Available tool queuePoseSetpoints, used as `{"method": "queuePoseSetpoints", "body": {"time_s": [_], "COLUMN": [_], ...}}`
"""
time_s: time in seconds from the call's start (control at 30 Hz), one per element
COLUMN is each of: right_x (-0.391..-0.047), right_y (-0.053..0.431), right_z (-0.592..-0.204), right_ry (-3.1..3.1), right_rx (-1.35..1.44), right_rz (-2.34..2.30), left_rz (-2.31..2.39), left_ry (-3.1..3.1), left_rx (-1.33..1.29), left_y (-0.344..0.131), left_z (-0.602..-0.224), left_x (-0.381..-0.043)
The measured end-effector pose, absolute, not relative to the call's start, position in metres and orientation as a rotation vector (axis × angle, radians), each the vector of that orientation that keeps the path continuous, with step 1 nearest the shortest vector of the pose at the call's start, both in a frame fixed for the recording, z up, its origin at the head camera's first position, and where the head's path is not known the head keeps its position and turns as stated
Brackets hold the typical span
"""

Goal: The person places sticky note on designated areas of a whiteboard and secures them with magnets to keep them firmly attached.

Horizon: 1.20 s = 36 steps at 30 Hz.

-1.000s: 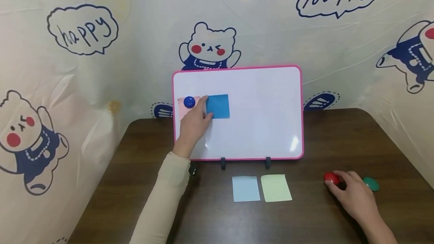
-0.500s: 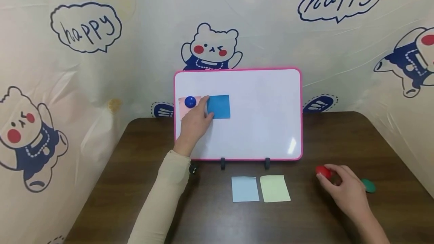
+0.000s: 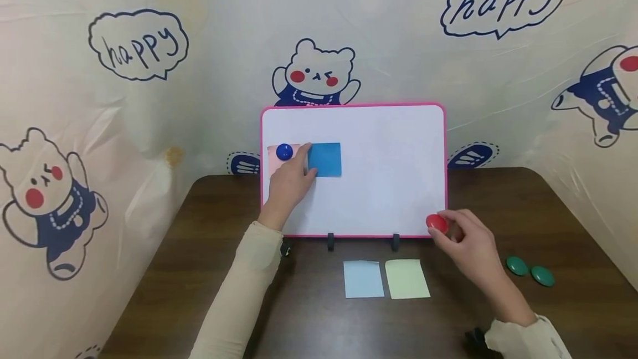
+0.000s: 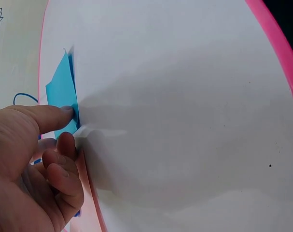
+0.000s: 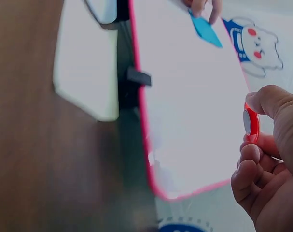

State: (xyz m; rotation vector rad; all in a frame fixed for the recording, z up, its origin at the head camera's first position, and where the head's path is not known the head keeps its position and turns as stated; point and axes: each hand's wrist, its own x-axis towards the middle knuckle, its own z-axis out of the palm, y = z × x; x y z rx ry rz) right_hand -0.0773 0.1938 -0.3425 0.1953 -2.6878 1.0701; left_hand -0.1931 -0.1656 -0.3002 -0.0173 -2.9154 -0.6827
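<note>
My left hand (image 3: 290,181) presses a blue sticky note (image 3: 326,160) against the whiteboard (image 3: 389,176), thumb and index finger spread along its left edge. The left wrist view shows the thumb lying on the note (image 4: 62,92), the other fingers loosely bent. Partly behind this hand is a pink sticky note (image 3: 274,155) under a round blue magnet (image 3: 284,152). My right hand (image 3: 468,242) pinches a round red magnet (image 3: 436,224) between thumb and fingers, in front of the board's lower right corner. Its grey back (image 5: 247,122) faces the board in the right wrist view.
Light blue (image 3: 364,279) and pale green (image 3: 407,279) sticky notes lie on the brown table (image 3: 309,326) before the board. Two green magnets (image 3: 516,266) rest at the right. Black feet (image 3: 396,242) support the pink-framed board. A printed curtain (image 3: 224,60) hangs behind.
My right hand has lifted the red magnet and carried it left and forward to the board's lower right corner, uncovering both green magnets. The left hand has stayed on the blue note.
</note>
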Motion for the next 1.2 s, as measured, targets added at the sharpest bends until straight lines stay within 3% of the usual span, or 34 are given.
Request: {"method": "queuePoseSetpoints", "body": {"time_s": [0.77, 1.2], "right_x": [-0.148, -0.199], "right_y": [0.097, 0.044], "right_z": [-0.296, -0.296], "right_ry": [-2.428, -2.428], "right_rx": [0.566, 0.664], "right_rz": [1.164, 1.196], "left_rz": [-0.629, -0.599], "left_ry": [-2.898, -2.920], "left_rx": [-0.040, -0.025], "left_y": [-0.166, -0.164], "left_z": [-0.302, -0.299], "left_x": [-0.194, -0.193]}}
